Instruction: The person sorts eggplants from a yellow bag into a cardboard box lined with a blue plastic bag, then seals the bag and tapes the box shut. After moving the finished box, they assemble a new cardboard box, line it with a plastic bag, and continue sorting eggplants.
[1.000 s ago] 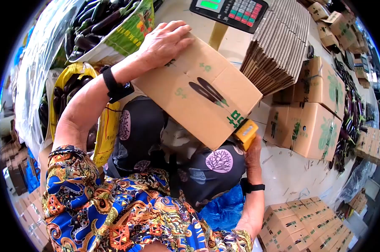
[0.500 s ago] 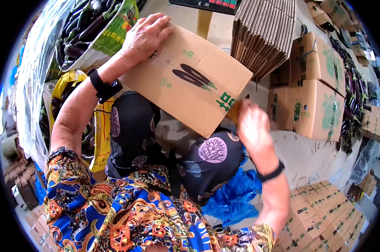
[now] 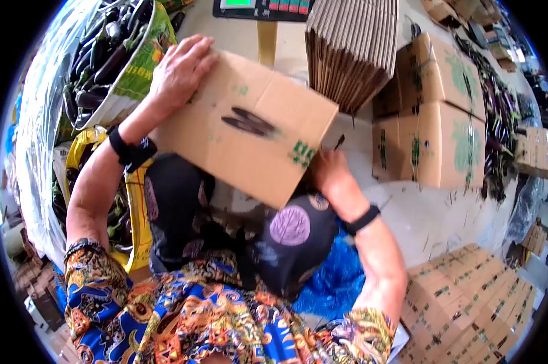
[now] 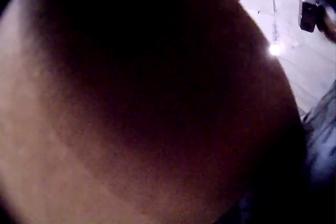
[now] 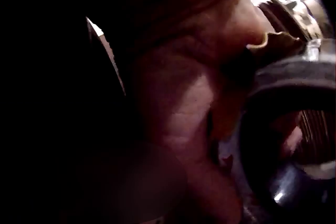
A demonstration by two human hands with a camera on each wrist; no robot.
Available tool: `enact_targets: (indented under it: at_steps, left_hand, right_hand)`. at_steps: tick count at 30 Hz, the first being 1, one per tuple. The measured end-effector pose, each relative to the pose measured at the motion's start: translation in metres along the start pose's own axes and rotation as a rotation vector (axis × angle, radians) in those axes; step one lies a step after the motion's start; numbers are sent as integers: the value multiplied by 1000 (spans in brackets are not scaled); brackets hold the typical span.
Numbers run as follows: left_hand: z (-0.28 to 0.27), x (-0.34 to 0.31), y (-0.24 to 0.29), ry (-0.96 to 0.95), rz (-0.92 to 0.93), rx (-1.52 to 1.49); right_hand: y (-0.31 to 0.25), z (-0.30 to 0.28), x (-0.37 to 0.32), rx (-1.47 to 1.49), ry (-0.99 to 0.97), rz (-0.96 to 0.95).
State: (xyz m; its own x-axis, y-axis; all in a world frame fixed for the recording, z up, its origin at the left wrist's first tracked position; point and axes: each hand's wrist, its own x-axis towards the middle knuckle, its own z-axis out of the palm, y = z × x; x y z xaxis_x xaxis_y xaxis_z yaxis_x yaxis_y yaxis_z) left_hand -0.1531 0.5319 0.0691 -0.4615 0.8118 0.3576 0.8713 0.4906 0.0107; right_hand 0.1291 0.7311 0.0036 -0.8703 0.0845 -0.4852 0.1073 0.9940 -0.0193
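A closed cardboard carton with printed eggplants and green characters lies tilted above the knees in the head view. My left hand rests on its upper left corner, fingers extended. At the carton's lower right end, my right hand grips a tape dispenser, mostly hidden behind the hand. The right wrist view shows dark fingers beside the dispenser's tape roll and a jagged cutting edge. Blurred skin fills most of the left wrist view.
Flattened cartons stand stacked beyond the box, near a scale. Two cartons are piled at right, with more cartons at lower right. Bagged eggplants lie at left; blue plastic is beside the knee.
The carton and left hand have shifted left in the head view. The right hand has risen from below the carton's right corner to its end, with the yellow dispenser now mostly hidden.
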Motion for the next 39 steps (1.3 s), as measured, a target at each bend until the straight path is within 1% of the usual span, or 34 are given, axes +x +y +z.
enact_targets:
  at_steps: [1, 2, 3, 5, 6, 8, 11, 12, 14, 15, 16, 17, 19, 20, 23, 25, 26, 28, 29, 30, 31, 32, 33, 34, 35, 36, 37, 39]
  left_hand:
    - [2, -1, -3, -5, -81, -70]
    - [7, 0, -15, -13, 164, 164]
    - [3, 1, -16, -17, 196, 111]
    - [-4, 4, 0, -17, -24, -113]
    - [-5, 7, 3, -17, -46, -113]
    - [-5, 8, 5, -32, -89, -115]
    - [-6, 7, 5, -22, -72, -96]
    - [-8, 7, 5, -35, -60, -104]
    - [-7, 5, 3, -54, -75, -107]
    - [-8, 6, 2, -56, -83, -110]
    - [-9, 6, 3, -52, -79, -123]
    - [-11, 8, 4, -59, -86, -121]
    - [-13, 10, 8, -75, -98, -120]
    - [-13, 11, 9, -77, -96, -122]
    - [-14, 10, 12, -72, -113, -132]
    - [-13, 8, 10, -50, -160, -136]
    - [-14, 6, 4, -47, -127, -78]
    - [-15, 3, -15, -34, -66, 29]
    - [-8, -2, -40, -61, 28, 153]
    - [-12, 0, -37, -84, -84, 56]
    - [-16, 2, -34, -108, -198, -43]
    - [-10, 0, -48, -65, -192, -75]
    - [-7, -4, -64, -63, -85, -16]
    - [-5, -6, -80, -60, 23, 45]
    - [-3, -8, -96, -53, 135, 107]
    - [-4, -10, -105, -39, 186, 111]
    - [-7, -9, -99, -116, -220, -228]
    - [1, -24, -125, -69, -265, -237]
  right_hand:
    - [9, 0, -6, 106, -62, 72]
    - [20, 3, -10, 207, -117, 151]
    - [39, 27, -21, 374, -42, 274]
    - [75, 50, -37, 754, -69, 455]
    - [95, 61, -40, 939, -46, 550]
    - [117, 128, -43, 1326, 5, 737]
    - [115, 199, -37, 1846, 241, 864]
    - [116, 225, -32, 1916, 282, 874]
    - [118, 286, -21, 1604, 347, 903]
    - [118, 301, -16, 1445, 383, 908]
    - [107, 281, -16, 868, 399, 953]
    - [101, 259, -15, 937, 514, 905]
    - [80, 189, -15, 1069, 742, 804]
    - [59, 143, -14, 932, 1010, 693]
    - [37, 69, -14, 1536, 649, 421]
    - [21, 24, -15, 1834, 384, 146]
    - [14, 13, -13, 1964, 233, -3]
    - [1, 33, 2, 1845, 193, -97]
    - [-1, 50, 12, 1781, 184, -139]
    - [1, 67, 22, 1636, 100, -186]
    - [1, 73, 27, 1712, 153, -87]
    - [2, 77, 36, 1783, 214, 8]
    - [1, 80, 43, 1852, 273, 103]
    - [0, 82, 48, 1861, 382, 69]
    - [2, 83, 56, 1875, 337, 124]
    - [6, 85, 62, 1885, 291, 185]
    - [11, 88, 67, 1889, 248, 245]
    - [15, 92, 82, 2160, 32, 64]
